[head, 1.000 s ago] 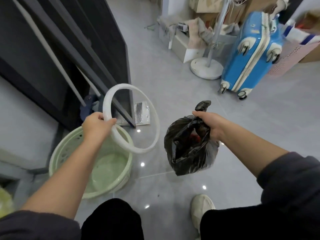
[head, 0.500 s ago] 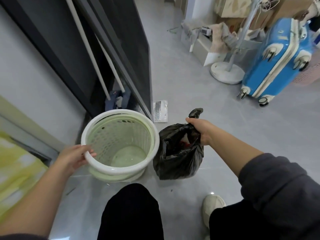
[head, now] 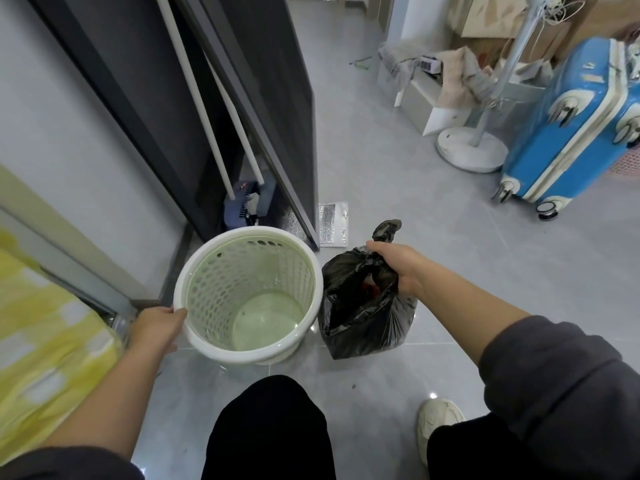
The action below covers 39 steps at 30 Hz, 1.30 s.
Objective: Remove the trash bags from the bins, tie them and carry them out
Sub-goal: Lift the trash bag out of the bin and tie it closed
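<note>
right grip point(head: 398, 268) clenched on the bunched neck of the black trash bag point(head: 360, 327), just beside the unlined green bin point(head: 221, 271) (bag mouth gapes, untied); left grip point(head: 156, 327) holds the bin rim. risk: lifted as is, a slack neck could tip rubbish onto the floor point(head: 415, 202).

No legible text, brand, number or sign anywhere, not on the bin point(head: 221, 278), trash bag point(head: 363, 323) or suitcase point(head: 571, 126).

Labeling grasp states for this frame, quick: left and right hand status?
Left hand: closed, holding the bin by its white rim.
Right hand: closed, holding the black trash bag by its gathered neck.
</note>
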Tool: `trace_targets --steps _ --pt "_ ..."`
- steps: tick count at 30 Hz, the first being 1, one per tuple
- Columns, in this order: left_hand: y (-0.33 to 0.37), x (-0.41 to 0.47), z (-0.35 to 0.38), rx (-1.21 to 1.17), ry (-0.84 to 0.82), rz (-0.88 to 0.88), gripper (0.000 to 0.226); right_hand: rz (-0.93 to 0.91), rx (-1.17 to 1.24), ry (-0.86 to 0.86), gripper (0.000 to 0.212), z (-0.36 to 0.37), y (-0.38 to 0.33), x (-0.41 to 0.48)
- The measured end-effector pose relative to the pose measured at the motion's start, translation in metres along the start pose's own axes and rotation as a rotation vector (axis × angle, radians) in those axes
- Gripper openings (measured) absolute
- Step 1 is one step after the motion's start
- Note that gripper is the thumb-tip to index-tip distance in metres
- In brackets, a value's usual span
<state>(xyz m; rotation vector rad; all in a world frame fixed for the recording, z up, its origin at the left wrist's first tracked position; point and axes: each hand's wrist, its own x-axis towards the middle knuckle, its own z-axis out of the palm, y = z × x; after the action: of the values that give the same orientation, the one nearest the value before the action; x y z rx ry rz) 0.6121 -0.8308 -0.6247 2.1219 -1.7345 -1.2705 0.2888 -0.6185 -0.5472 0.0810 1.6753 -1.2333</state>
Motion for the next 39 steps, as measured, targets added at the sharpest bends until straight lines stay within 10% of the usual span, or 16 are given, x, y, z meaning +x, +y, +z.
trace_targets --steps 5,10,14,20,31,39 --pt "-0.005 0.014 0.004 -0.227 -0.044 -0.12 0.028 0.001 -0.021 0.021 0.026 -0.002 0.002 0.0" --pt "0.008 0.013 0.004 0.075 0.075 -0.043 0.036 0.002 -0.033 0.028 0.031 -0.006 0.006 0.006" --pt "0.039 -0.008 0.028 0.381 0.255 0.37 0.057 -0.01 -0.075 0.047 0.032 -0.004 0.003 0.007" --pt "0.102 -0.06 0.12 0.645 -0.022 0.975 0.07 -0.05 -0.117 0.101 0.037 -0.014 -0.006 0.014" --pt "0.096 -0.05 0.16 0.949 0.022 1.007 0.064 -0.074 0.012 0.131 0.047 -0.032 0.014 0.054" --pt "0.101 -0.094 0.206 0.71 -0.564 1.156 0.12 -0.093 0.106 0.163 0.052 -0.039 0.026 0.089"
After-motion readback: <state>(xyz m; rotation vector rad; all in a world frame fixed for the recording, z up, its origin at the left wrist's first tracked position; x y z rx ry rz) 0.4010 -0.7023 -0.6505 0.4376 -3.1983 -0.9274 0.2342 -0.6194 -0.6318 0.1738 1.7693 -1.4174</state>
